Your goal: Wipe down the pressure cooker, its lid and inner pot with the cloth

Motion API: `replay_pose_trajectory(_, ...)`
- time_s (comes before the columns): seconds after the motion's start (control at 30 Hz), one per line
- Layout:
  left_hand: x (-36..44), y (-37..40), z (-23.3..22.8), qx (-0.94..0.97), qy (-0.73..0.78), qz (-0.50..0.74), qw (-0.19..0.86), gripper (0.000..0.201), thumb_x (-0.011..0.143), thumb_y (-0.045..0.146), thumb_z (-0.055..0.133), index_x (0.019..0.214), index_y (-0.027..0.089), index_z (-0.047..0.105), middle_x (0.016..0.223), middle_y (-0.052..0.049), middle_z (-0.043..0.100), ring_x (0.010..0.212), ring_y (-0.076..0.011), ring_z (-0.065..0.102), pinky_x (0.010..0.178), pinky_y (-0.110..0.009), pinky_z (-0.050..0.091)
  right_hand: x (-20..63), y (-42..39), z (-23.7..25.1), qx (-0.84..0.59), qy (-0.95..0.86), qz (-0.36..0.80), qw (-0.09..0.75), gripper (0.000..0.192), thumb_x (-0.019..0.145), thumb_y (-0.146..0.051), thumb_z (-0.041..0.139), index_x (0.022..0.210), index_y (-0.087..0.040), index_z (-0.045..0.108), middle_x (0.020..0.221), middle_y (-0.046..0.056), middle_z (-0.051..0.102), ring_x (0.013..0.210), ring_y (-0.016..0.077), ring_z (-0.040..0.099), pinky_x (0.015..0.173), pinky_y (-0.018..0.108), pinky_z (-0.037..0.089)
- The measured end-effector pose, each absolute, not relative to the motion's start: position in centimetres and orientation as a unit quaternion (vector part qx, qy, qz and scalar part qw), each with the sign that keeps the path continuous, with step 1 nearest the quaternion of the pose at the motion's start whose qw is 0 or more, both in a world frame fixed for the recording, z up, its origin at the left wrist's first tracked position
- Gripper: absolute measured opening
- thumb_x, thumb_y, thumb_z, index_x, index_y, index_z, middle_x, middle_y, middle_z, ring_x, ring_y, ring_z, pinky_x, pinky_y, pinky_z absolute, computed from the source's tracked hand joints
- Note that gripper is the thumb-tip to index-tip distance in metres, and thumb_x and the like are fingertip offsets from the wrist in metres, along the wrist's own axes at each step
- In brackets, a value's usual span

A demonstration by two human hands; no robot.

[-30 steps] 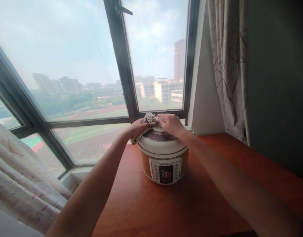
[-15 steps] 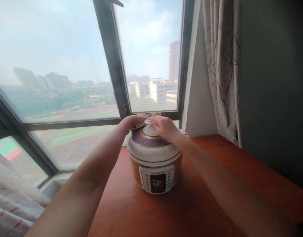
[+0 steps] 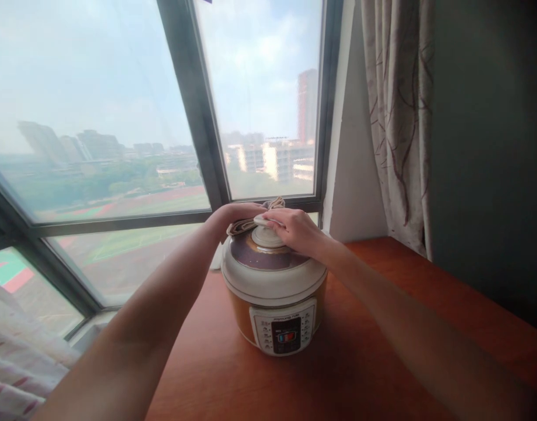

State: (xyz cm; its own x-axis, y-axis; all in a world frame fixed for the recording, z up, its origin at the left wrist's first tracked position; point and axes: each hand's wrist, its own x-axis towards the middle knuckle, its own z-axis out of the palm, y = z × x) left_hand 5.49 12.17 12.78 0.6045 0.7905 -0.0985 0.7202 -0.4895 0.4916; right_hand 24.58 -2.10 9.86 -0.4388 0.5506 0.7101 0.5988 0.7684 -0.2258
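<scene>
An electric pressure cooker [image 3: 238,316] with a brown body, a white rim and a front control panel stands on the table before me. Its domed lid [image 3: 255,257] is on, purple-brown with a pale handle [image 3: 267,234] on top. My right hand [image 3: 297,229] is closed round that handle from the right. Behind it, my left hand [image 3: 242,211] grips a folded, patterned cloth [image 3: 242,227] against the back of the lid. The fingertips of my left hand are hidden behind my right hand and the handle.
The reddish-brown wooden table [image 3: 360,374] reaches the window frame [image 3: 119,224] close behind the cooker. A white wall pillar [image 3: 358,193] and a patterned curtain [image 3: 399,128] stand at the right. Another curtain [image 3: 23,356] hangs at lower left.
The cooker has turned slightly on the table, its front panel now further right. Both hands stay on the lid area, with the handle and cloth shifted a little left.
</scene>
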Motion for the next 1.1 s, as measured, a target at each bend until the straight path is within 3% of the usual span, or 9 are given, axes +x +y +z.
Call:
replay_pose_trajectory(0.23,4.0,10.3,12.1,0.807,0.464,0.150,0.332,0.038,0.066,0.046,0.068,0.089,0.016,0.074,0.092,-0.008,0.075,0.090,-0.0263,0.065,0.078,-0.032,0.052,23.9,-4.4,10.6,-0.439,-0.813,-0.012,0.381,0.042,0.095,-0.028,0.058,0.137,-0.027,0.060,0.127,0.004,0.071,0.117,0.0230,0.066,0.101,0.032,0.049)
replay_pose_trajectory(0.43,5.5,11.1,11.8,0.791,0.457,0.162,0.373,0.023,0.062,0.034,0.071,0.076,0.016,0.073,0.083,-0.007,0.074,0.081,-0.0246,0.065,0.074,-0.032,0.051,23.8,-4.9,10.6,-0.443,-0.815,-0.025,0.373,0.037,0.097,-0.027,0.053,0.133,-0.023,0.063,0.131,0.005,0.068,0.119,0.0226,0.065,0.103,0.031,0.048)
replay_pose_trajectory(0.63,5.4,11.4,11.3,0.782,0.456,0.172,0.388,0.027,0.063,0.041,0.070,0.075,0.017,0.072,0.084,-0.006,0.074,0.081,-0.0233,0.064,0.074,-0.031,0.051,23.7,-4.7,10.2,-0.428,-0.815,-0.033,0.390,0.036,0.096,-0.024,0.054,0.131,-0.020,0.064,0.130,0.007,0.069,0.120,0.0220,0.064,0.104,0.031,0.047)
replay_pose_trajectory(0.83,2.7,8.1,10.6,0.750,0.457,0.228,0.421,0.049,0.067,0.049,0.071,0.103,0.016,0.073,0.097,-0.007,0.076,0.093,-0.0277,0.068,0.083,-0.034,0.053,23.4,-4.8,9.8,-0.423,-0.806,-0.017,0.414,0.031,0.096,-0.022,0.054,0.124,-0.019,0.068,0.127,0.008,0.070,0.119,0.0204,0.065,0.105,0.029,0.046)
replay_pose_trajectory(0.97,1.0,4.0,10.1,0.721,0.437,0.298,0.447,0.065,0.070,0.050,0.074,0.124,0.014,0.066,0.117,-0.011,0.073,0.110,-0.0314,0.066,0.094,-0.038,0.052,23.2,-5.0,9.9,-0.433,-0.804,-0.018,0.407,0.031,0.097,-0.022,0.054,0.124,-0.019,0.068,0.124,0.007,0.072,0.116,0.0210,0.066,0.102,0.029,0.047)
replay_pose_trajectory(1.1,-0.5,-0.3,9.1,0.725,0.438,0.348,0.401,0.068,0.078,0.054,0.069,0.134,0.018,0.060,0.130,-0.010,0.068,0.118,-0.0335,0.062,0.100,-0.041,0.050,23.3,-5.3,10.3,-0.452,-0.804,-0.015,0.385,0.032,0.098,-0.025,0.052,0.126,-0.021,0.067,0.125,0.007,0.072,0.116,0.0212,0.066,0.101,0.029,0.047)
